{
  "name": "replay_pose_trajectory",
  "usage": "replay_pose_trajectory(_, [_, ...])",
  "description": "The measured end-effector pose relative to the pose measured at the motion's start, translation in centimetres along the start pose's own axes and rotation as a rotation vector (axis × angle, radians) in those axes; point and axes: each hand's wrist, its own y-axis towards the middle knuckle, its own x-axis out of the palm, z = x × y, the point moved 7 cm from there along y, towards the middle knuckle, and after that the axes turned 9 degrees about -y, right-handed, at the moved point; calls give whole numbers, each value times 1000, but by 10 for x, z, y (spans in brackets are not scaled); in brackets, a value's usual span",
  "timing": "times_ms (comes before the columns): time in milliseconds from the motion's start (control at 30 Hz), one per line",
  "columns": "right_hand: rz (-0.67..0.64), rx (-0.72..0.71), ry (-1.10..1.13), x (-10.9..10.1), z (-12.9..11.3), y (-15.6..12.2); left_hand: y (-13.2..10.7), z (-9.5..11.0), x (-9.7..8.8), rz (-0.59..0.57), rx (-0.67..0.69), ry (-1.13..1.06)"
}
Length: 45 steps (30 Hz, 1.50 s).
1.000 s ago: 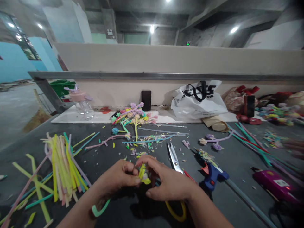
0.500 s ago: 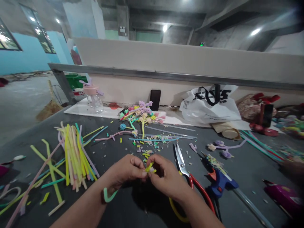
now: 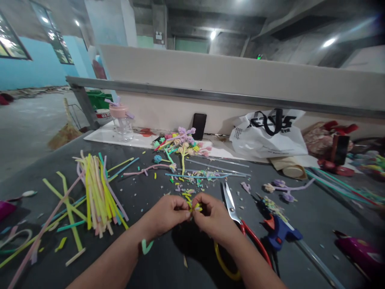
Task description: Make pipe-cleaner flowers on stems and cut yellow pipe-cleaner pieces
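Observation:
My left hand (image 3: 167, 212) and my right hand (image 3: 213, 216) meet over the dark table (image 3: 144, 261), fingertips pinched together on a small yellow foam strip piece (image 3: 194, 207) held between them. A green curved strip (image 3: 146, 246) pokes out under my left wrist. Scissors (image 3: 233, 208) with red and yellow handles lie just right of my right hand, the handles partly under my forearm. A blue glue gun (image 3: 281, 230) lies farther right.
A pile of yellow, green and pink strips (image 3: 96, 192) lies at the left. Finished foam flowers (image 3: 180, 146), a clear bottle with pink lid (image 3: 121, 122), a black phone (image 3: 199, 126) and a white bag (image 3: 267, 134) line the back. A magenta object (image 3: 362, 251) sits at the right.
The view has shifted left and slightly up. My hands stay pinched on the yellow piece, which now shows less between the fingertips than a second ago.

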Motion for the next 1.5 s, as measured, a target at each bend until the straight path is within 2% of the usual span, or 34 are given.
replay_pose_trajectory(133, [-9,21,54,1,6,3,-7,22,4,32,201,312])
replay_pose_trajectory(267, [-35,47,93,5,12,4,-12,23,7,59,329,492])
replay_pose_trajectory(400, [-95,124,166,7,16,4,-13,16,4,118,342,426])
replay_pose_trajectory(567, [-196,134,387,5,8,3,-13,20,4,84,343,175])
replay_pose_trajectory(733, [-196,124,484,4,10,2,-12,27,8,4,313,239])
replay_pose_trajectory(800, [-184,91,513,3,9,2,-9,27,7,9,266,220])
replay_pose_trajectory(900, [-171,45,576,0,5,2,-6,21,3,26,143,-28])
replay_pose_trajectory(1033, [-128,0,687,-8,-1,3,-8,7,4,-15,-39,-609])
replay_pose_trajectory(1133, [-11,2,704,-15,0,4,-10,3,4,-37,-61,-895])
replay_pose_trajectory(1267, [97,20,653,-17,5,6,-10,-1,6,-76,-81,-1064])
replay_pose_trajectory(1500, [228,35,588,-25,9,4,-6,-3,6,-91,-86,-1103])
